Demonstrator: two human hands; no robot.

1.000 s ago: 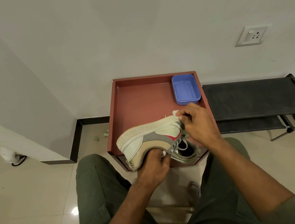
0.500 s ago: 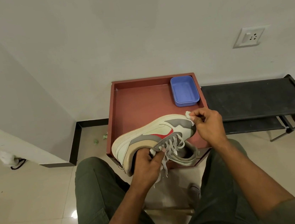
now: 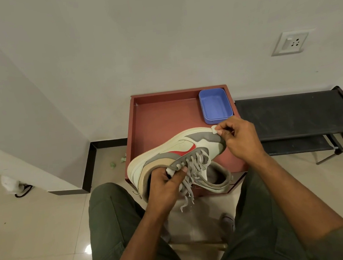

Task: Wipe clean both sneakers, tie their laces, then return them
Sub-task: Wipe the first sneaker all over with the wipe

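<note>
A cream, grey and red sneaker [image 3: 169, 151] is held on its side above the front of the red-brown tray table [image 3: 160, 114], toe pointing right. My left hand [image 3: 166, 186] grips it at the collar and tongue, thumb over the top of the grey laces [image 3: 193, 170], whose ends hang loose. My right hand [image 3: 238, 139] pinches a small white wipe [image 3: 214, 129] against the sneaker's toe. A second sneaker [image 3: 217, 176] lies underneath at the table's front edge, its opening facing up.
A blue plastic tub [image 3: 216, 105] sits in the tray's back right corner. A black shoe rack [image 3: 294, 119] stands to the right. Small green scraps [image 3: 118, 161] lie on the floor left of the table. My knees flank a low stool [image 3: 197, 245].
The sneaker has rolled, so its side panel faces up more. My right hand with the wipe slid from mid-shoe rightward to the toe. My left hand keeps its grip.
</note>
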